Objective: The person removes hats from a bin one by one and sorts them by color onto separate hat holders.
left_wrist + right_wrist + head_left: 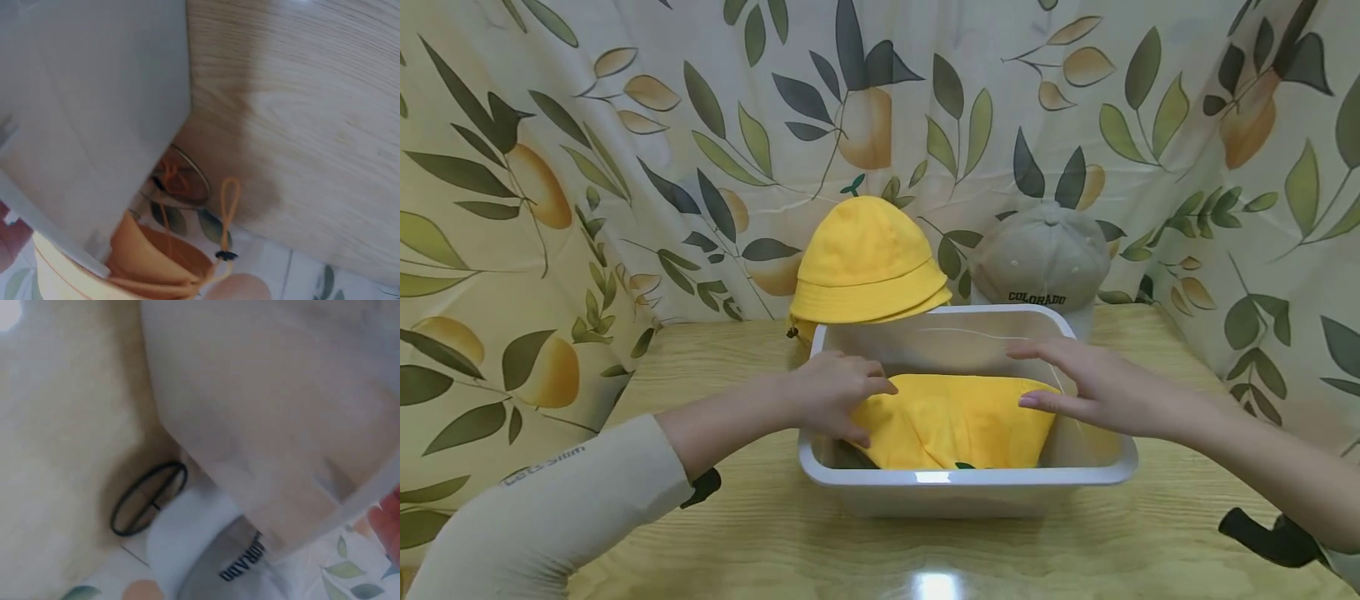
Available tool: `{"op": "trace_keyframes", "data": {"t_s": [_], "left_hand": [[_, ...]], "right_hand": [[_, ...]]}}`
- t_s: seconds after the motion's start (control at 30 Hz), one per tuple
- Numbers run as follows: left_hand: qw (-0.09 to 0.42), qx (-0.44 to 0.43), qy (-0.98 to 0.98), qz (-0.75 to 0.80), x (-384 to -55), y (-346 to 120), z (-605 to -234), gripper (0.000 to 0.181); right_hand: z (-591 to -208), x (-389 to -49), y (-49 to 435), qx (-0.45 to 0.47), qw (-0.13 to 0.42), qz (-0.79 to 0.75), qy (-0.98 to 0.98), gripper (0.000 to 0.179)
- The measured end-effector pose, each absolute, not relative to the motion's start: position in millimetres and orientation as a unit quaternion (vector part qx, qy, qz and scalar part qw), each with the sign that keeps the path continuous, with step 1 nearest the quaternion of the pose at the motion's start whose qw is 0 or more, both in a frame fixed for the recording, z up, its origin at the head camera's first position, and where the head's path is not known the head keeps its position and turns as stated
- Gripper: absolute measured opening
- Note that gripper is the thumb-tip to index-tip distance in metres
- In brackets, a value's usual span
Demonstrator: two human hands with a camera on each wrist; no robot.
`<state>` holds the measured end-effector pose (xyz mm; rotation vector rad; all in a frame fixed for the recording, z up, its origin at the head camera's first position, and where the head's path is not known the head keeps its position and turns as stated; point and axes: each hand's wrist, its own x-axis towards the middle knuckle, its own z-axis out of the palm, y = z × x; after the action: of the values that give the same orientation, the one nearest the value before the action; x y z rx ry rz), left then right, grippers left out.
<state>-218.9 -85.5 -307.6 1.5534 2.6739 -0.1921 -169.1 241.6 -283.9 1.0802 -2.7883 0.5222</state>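
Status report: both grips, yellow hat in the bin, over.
Left grip at left of yellow hat; right grip near its right; contact unclear. Hat inside white bin. Front rim hides part of it.

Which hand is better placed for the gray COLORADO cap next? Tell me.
Likely the right hand: it reaches over the bin, nearer the cap, fingers extended. The left hand, by the yellow fabric, is farther.
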Motion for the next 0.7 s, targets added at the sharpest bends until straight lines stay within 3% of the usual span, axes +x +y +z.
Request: {"op": "trace_keyframes", "data": {"t_s": [0.2,0.33,0.57,0.7], "left_hand": [[0.079,0.475,0.863,-0.151,-219.7,-70.7,-320.3,0.081],[0.078,0.462,0.855,-0.223,-219.6,-67.4,-330.1,0.08],[0.032,0.483,0.848,-0.216,-220.9,-71.1,-336.5,0.042],[0.032,0.51,0.849,-0.134,-225.5,-73.0,-332.5,0.031]], "right_hand": [[-304.8,-151.0,254.4,0.358,0.074,0.191,-0.911,0.059],[-319.5,-144.0,261.7,0.365,0.066,0.226,-0.901,0.068],[-339.5,-140.5,263.2,0.389,0.102,0.2,-0.893,0.073],[-341.3,-138.4,265.3,0.391,0.12,0.194,-0.892,0.072]]}}
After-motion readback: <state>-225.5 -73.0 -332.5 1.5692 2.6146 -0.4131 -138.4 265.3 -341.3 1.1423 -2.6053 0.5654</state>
